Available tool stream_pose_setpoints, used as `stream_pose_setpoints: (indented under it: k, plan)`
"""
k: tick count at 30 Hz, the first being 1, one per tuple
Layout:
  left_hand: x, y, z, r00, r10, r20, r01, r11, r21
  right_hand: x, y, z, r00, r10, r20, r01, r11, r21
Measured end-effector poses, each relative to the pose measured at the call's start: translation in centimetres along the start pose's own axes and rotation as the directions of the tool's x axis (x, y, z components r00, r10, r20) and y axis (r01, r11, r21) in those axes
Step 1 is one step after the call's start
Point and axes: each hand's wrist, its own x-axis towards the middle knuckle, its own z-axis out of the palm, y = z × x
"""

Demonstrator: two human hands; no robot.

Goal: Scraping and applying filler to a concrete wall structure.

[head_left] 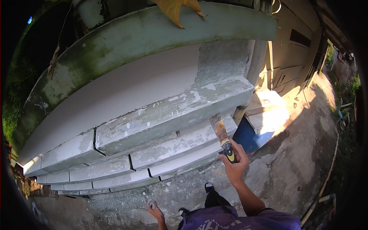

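Note:
A putty knife [219,127] with a rusty, stained blade and a black-and-yellow handle is held in my right hand [237,165], blade pointing up and away. Its tip appears close to the stepped ledges of the wall; whether it touches them I cannot tell. The top ledge [172,111] has patchy, flaking paint over greenish grey, and dark vertical grooves cut through the ledges. My left hand [154,211] is low in front of me, fingers apart, holding nothing. Above the ledges runs a smooth whitish wall band [134,78], with a bare grey patch [222,59] at its right end.
A mossy green rim [126,36] curves above the wall, with a dry yellow leaf [174,11] on it. Right of the ledges, a blue object [251,134] sits by a pale sunlit block [268,111]. Rough concrete [283,176] lies underfoot; a long pole [326,184] lies far right.

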Motion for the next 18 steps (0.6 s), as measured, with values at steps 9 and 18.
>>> stream_pose_setpoints:
  k: [9,18]
  plan:
    - [-0.1,2.2,5.9,0.993,0.121,0.007,-0.120,0.983,0.135,18.2,-4.9,-5.8,0.832,-0.505,0.228,0.554,0.765,-0.327]
    - [-4.3,-1.5,9.7,0.993,0.000,-0.122,0.002,1.000,0.016,26.4,-4.8,-0.8,0.713,-0.637,0.292,0.701,0.656,-0.280]
